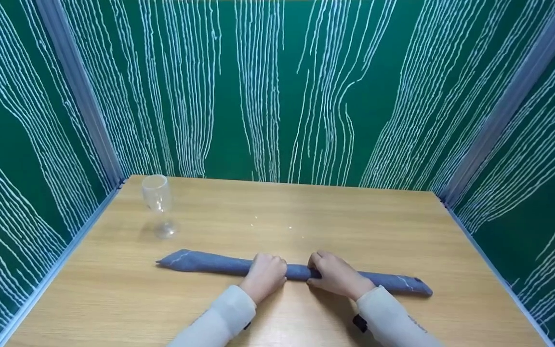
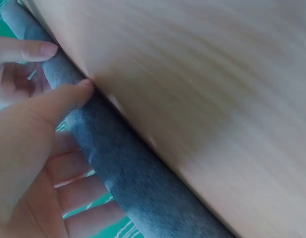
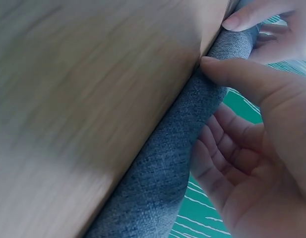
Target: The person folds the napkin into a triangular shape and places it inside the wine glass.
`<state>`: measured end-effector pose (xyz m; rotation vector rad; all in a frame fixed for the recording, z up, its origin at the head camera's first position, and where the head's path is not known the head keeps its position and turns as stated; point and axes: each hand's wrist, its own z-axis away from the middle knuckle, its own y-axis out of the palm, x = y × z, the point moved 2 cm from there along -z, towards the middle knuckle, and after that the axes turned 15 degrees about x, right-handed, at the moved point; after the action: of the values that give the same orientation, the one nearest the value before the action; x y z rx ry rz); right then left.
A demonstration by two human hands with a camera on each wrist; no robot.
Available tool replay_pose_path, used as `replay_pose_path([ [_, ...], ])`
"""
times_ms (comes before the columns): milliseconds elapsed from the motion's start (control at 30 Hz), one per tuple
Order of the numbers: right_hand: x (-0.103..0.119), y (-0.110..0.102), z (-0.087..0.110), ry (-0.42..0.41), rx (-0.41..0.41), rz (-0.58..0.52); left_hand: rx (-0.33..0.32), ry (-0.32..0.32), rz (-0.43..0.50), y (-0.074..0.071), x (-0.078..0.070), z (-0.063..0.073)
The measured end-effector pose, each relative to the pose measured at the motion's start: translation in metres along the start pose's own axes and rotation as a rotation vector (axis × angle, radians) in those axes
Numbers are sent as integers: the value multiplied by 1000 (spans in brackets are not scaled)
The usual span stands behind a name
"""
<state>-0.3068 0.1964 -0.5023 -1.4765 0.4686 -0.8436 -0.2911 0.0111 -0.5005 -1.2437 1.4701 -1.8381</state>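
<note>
A blue-grey cloth (image 1: 210,263), rolled into a long tube with pointed ends, lies across the table in the head view. My left hand (image 1: 265,272) grips it just left of its middle, and my right hand (image 1: 335,274) grips it a short way to the right. In the left wrist view the thumb (image 2: 76,96) presses the near side of the cloth roll (image 2: 123,153) while the fingers lie along its far side. The right wrist view likewise has the thumb (image 3: 227,69) on one side of the roll (image 3: 157,153) and curled fingers on the other.
A clear stemmed glass (image 1: 157,195) stands upright at the table's back left, beyond the cloth's left end. A few tiny white specks (image 1: 290,227) lie on the wooden table (image 1: 354,212). Green walls (image 1: 229,96) with white lines enclose the table's back and sides.
</note>
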Motion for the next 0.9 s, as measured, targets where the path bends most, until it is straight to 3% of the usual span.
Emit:
replay_pose_path([
  [233,6,2,-5,129,35,-51,-48,-38,-96,0,-6,-2],
  [433,11,5,-9,207,13,-34,-133,-52,-57,1,-5,0],
  [700,21,5,-11,225,-114,166,-288,-114,-9,2,-3,-3],
  [900,17,-3,-11,212,-234,139,-249,-148,142,-3,5,-7],
])
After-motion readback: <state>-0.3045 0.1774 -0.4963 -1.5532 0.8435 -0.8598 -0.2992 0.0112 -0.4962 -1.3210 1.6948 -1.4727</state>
